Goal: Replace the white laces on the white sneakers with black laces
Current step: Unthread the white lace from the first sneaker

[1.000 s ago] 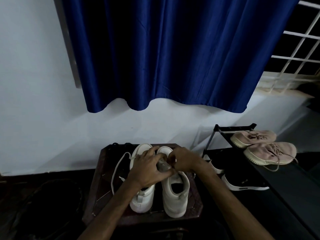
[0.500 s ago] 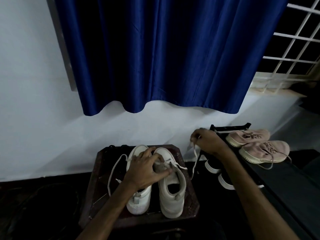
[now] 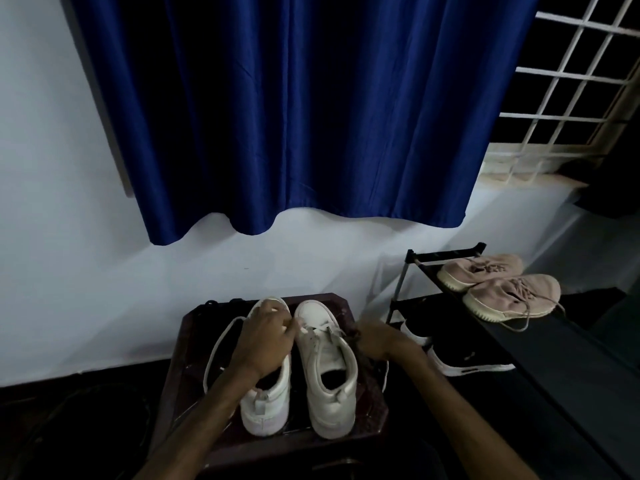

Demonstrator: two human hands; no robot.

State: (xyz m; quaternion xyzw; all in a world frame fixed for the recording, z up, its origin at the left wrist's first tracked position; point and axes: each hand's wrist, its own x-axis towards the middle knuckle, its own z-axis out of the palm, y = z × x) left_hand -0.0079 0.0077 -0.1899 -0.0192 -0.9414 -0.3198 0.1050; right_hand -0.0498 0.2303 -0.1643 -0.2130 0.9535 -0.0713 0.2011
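home room, blue curtain, shoe rack, barred window

Smooth, faintly sheened leather-like uppers on the white sneakers; flat woven cloth for the white lace; glossy dark wood on the stool; satiny, shiny cloth in the blue curtain; matt knit fabric on the pink sneakers; matt black metal for the shoe rack

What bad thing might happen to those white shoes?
The loose white lace loops across the dark wooden stool and might snag. The left hand grips only the left white leather sneaker; the right white leather sneaker looks unheld, so a tug by the right hand may tip it.
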